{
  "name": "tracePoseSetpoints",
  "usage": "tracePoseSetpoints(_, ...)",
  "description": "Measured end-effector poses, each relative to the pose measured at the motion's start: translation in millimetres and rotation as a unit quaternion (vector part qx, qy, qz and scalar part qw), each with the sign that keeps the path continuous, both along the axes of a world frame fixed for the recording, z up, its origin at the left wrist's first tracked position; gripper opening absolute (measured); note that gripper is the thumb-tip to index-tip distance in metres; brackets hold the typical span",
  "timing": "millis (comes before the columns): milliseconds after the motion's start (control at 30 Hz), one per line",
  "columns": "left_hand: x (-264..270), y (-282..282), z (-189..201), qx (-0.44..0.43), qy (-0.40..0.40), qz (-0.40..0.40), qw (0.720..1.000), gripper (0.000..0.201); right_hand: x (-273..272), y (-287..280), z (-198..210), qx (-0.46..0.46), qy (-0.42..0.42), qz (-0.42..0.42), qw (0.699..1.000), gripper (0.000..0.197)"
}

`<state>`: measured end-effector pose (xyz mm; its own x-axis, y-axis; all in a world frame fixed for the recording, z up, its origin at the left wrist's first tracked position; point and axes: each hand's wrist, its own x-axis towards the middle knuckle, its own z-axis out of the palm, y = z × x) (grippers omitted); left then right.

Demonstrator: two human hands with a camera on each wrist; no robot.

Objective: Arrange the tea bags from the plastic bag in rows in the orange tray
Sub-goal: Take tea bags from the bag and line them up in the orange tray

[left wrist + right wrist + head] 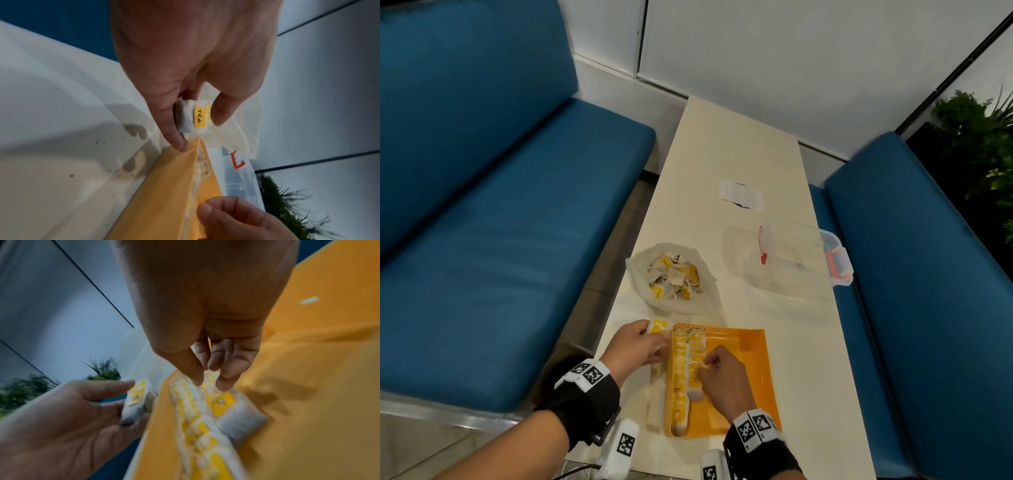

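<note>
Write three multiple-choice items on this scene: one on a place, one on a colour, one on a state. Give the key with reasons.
1. Where is the plastic bag of tea bags?
A. beyond the tray
B. inside the tray
C. on the seat

2. What colour are the seats?
A. red
B. blue
C. green

3. What is the left hand doing?
A. lying flat
B. pinching a tea bag
C. gripping the clear box

Key: A, the bag lies on the table past the tray's far edge; B, both cushions are blue; B, the left wrist view shows finger and thumb on the bag.
</note>
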<state>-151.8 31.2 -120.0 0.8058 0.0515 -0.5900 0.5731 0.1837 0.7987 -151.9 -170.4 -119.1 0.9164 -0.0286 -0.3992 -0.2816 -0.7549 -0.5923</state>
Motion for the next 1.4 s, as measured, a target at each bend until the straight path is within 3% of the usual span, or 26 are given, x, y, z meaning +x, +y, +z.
tracePoseSetpoints(100, 0.4, 8.3, 12.9, -0.121, 0.027, 0.052, 0.991, 0.02, 7.6, 8.9, 27.1, 0.094, -0.044, -0.011, 0.995, 0.013)
tracePoseSetpoints(300, -2.0, 2.0, 24.0, -0.135, -0.042, 0.022, 0.99, 0.019, 23.7, 38.6, 58.8, 0.238, -0.005, -0.014, 0.971, 0.024)
tracePoseSetpoints(500, -3.0, -2.1, 24.0, -0.122, -0.085, 0.045, 0.988, 0.012, 28.4, 48.5, 52.1, 0.24, -0.005, -0.026, 0.97, 0.019)
tracePoseSetpoints(733, -6.6, 2.3, 21.6, -0.132, -0.1, 0.04, 0.985, 0.031, 31.9, 43.7, 58.5, 0.254, -0.034, -0.042, 0.966, 0.012)
tracePoseSetpoints(933, -5.2, 0.4, 17.7, -0.146, -0.11, 0.051, 0.982, 0.034, 24.8, 42.3, 55.9, 0.312, -0.02, -0.057, 0.948, 0.008)
tracePoseSetpoints(1100, -5.0, 1.8, 19.1, -0.139, -0.092, 0.036, 0.985, 0.027, 28.2, 30.8, 61.6, 0.29, -0.045, -0.053, 0.954, 0.007)
tracePoseSetpoints(1200, -5.0, 6.2, 10.9, -0.104, -0.059, 0.032, 0.992, 0.02, 35.7, 10.1, 60.7, 0.204, -0.069, -0.009, 0.977, 0.008)
tracePoseSetpoints(1300, -5.2, 8.9, 0.5, -0.072, -0.027, 0.031, 0.997, 0.013, 32.5, -10.4, 49.2, 0.113, -0.037, 0.043, 0.992, 0.011)
tracePoseSetpoints(1400, -6.3, 7.8, -4.2, -0.046, -0.015, 0.016, 0.999, 0.01, 25.0, -26.6, 38.0, 0.111, -0.004, 0.013, 0.994, 0.012)
